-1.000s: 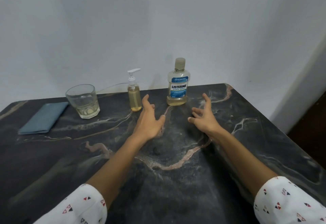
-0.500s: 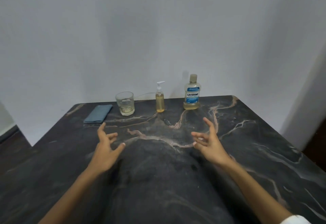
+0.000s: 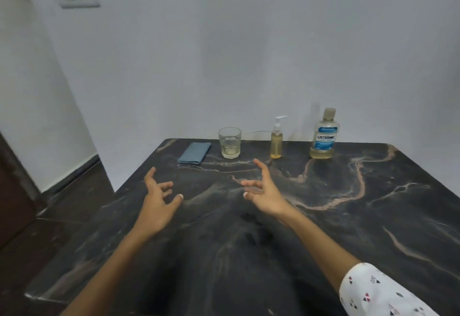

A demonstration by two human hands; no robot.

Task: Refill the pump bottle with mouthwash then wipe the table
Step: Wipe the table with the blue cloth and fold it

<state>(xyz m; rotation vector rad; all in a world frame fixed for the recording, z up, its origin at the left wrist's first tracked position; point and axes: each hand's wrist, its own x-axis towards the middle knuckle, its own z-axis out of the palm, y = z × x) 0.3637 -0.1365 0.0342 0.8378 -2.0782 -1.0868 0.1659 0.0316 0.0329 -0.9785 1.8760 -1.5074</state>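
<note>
The pump bottle (image 3: 276,141) is standing capped at the tabletop's (image 3: 373,216) far edge, both empty, loosely spread hands needing to be steadying its body while unscrewing the pump.

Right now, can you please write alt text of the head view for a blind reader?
Two empty hands, left hand and right hand, hover open over a dark marble table. Along its far edge stand a folded blue cloth, a glass, a pump bottle and a mouthwash bottle.
</note>
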